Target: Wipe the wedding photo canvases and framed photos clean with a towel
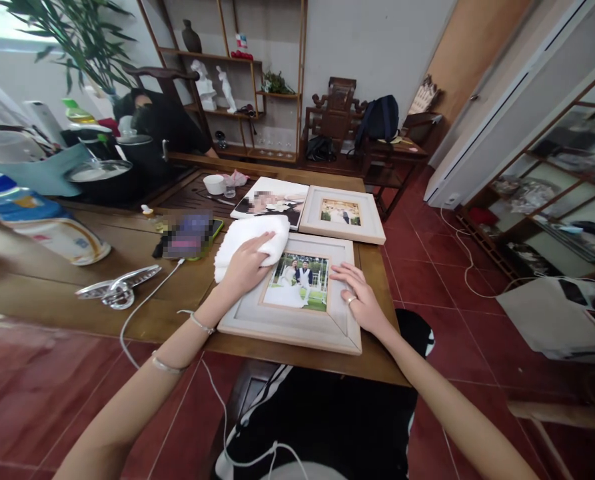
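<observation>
A framed photo (pixel 297 283) of two people outdoors, one in a white dress, lies flat near the table edge in front of me. My left hand (pixel 251 263) presses a folded white cloth (pixel 232 241) onto the frame's upper left corner, its fingers over the fabric. Resting on the right border of the same frame is my right hand (pixel 360 293), fingers stretched out and a ring on one of them. Behind it are a second framed photo (pixel 341 212) on the right and an unframed photo panel (pixel 272 200) on the left, partly covered by the cloth.
On the wooden table (pixel 177 300) are a metal clip (pixel 120 285), a phone (pixel 190 237) with a white cable, a blue-and-white bottle (pixel 42 220) and a small white cup (pixel 214 183). Pots (pixel 102 177) stand back left. A person in black (pixel 164 127) sits across the table.
</observation>
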Tool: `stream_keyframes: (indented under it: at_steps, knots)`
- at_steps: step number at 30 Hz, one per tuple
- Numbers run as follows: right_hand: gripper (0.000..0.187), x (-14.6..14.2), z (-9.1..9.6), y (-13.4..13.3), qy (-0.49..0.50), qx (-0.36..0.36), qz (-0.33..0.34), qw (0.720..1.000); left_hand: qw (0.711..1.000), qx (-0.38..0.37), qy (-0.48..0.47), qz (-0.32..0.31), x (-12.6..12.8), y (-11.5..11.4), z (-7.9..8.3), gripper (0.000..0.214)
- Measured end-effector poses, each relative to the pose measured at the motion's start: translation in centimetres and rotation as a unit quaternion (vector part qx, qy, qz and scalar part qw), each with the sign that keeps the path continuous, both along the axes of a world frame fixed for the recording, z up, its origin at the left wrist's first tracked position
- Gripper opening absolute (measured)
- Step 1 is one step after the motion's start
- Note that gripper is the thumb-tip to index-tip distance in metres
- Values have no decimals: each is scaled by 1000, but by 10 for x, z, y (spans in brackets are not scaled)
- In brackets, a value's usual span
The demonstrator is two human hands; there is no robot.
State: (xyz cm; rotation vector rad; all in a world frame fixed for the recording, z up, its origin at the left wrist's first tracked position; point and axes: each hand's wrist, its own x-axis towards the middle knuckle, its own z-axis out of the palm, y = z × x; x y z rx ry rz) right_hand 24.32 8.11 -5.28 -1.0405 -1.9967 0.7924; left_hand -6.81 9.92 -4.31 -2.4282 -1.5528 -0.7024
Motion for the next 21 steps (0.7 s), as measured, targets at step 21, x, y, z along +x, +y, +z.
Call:
stream_keyframes:
  at_steps: [21]
  knots:
    - [49, 7, -1, 9, -15, 17, 12, 1000, 999, -46, 27, 2, 8, -6, 8, 24]
